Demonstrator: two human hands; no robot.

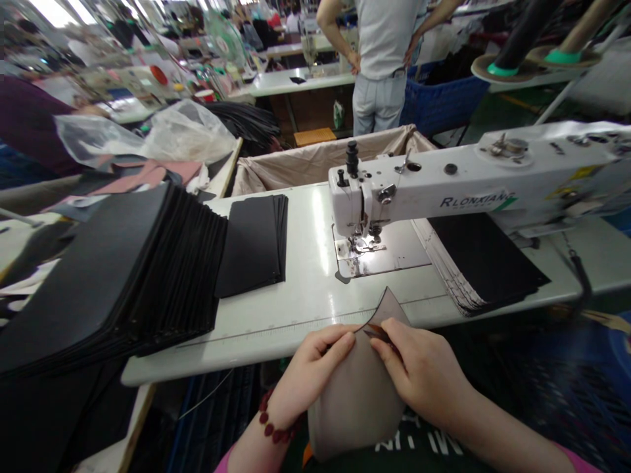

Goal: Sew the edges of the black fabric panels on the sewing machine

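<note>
A grey-beige panel [362,401] with a dark edge is bent over in front of the sewing table, close to my body. My left hand [315,361] pinches its upper edge between thumb and fingers. Closed around a small dark pointed tool [377,334] with a bit of orange is my right hand [424,364]. The tool's tip lies at the panel's edge, beside my left thumb. Its exact kind is mostly hidden by the fingers. Just beyond is the white sewing machine [434,184], its needle area above a shiny metal plate [404,253].
A tall stack of black panels [103,276] stands at the left, with a smaller black stack [251,243] beside it. More black pieces with pale edges [483,256] lie under the machine arm. A cloth-lined bin [290,171] sits behind the table [305,276]. A person [387,52] stands beyond.
</note>
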